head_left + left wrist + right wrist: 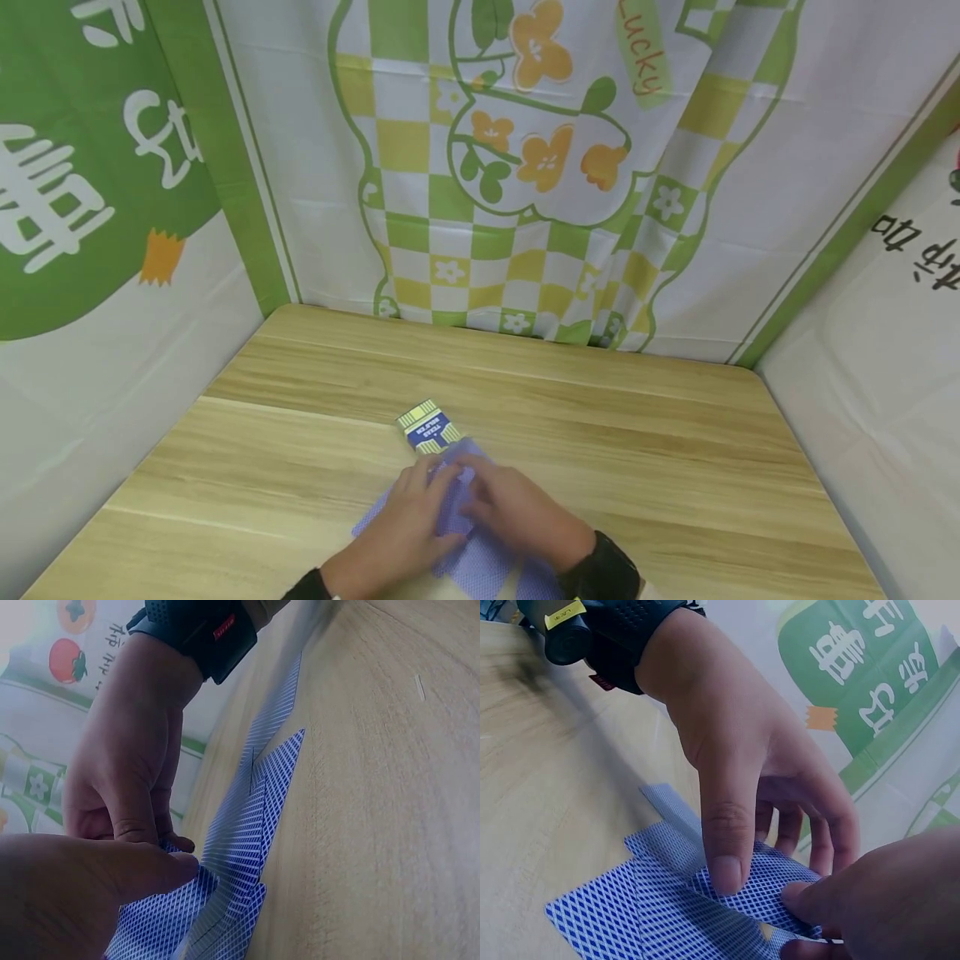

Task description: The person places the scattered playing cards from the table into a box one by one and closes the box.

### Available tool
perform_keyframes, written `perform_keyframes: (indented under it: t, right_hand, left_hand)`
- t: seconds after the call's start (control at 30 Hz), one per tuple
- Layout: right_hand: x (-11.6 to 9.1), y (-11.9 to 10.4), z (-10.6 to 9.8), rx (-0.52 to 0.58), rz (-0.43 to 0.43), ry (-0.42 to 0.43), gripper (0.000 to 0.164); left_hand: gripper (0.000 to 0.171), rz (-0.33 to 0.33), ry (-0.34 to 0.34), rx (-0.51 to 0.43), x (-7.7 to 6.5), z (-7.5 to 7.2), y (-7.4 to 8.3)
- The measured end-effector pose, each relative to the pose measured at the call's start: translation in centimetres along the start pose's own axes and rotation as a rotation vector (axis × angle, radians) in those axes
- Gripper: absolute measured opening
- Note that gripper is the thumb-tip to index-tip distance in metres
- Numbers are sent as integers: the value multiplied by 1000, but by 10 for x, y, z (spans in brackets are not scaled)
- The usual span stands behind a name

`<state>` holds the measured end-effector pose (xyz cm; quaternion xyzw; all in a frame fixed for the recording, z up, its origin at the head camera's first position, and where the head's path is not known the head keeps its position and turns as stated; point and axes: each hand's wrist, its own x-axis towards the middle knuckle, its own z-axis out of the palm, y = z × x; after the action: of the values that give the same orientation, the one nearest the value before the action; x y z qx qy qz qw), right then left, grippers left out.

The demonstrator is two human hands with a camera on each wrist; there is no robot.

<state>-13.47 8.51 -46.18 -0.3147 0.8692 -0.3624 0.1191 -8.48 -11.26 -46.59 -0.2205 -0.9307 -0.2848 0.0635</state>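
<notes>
Blue-and-white lattice-backed playing cards (483,567) lie fanned face down on the wooden table, overlapping one another. My left hand (401,521) spreads over their left side, thumb stretched across the cards and fingers toward their far edge. From the right, my right hand (521,508) reaches in, and its thumb and finger pinch at the edge of a bent playing card (757,877) in the right wrist view. The left thumb (150,870) lies close over the same cards in the left wrist view. Just beyond the cards sits a Texas Hold'em card box (429,427).
The light wooden table (675,467) extends on both sides and behind the cards. A patterned cloth (525,267) hangs along its back edge. More printed cloth walls (135,333) stand at left and right. Both wrists wear black bands (603,571).
</notes>
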Motion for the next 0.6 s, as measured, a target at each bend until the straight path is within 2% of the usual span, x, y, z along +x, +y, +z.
perform_keyframes:
  t: [0.23,0.4,0.53,0.6]
  right_hand:
    - [-1,11,-1,-128,-13,109,31]
    - [-3,19,-5,-96,27,138,22]
    - [-2,26,-8,-25,105,137,20]
    - [-1,28,-10,-2,146,136,21]
  left_hand:
    - [53,21,27,-16,5,-1,-7]
    - [38,36,76,45,11,-4,-14]
    - [19,-32,138,88,15,-5,-17]
    - [17,-84,165,86,18,-5,-18]
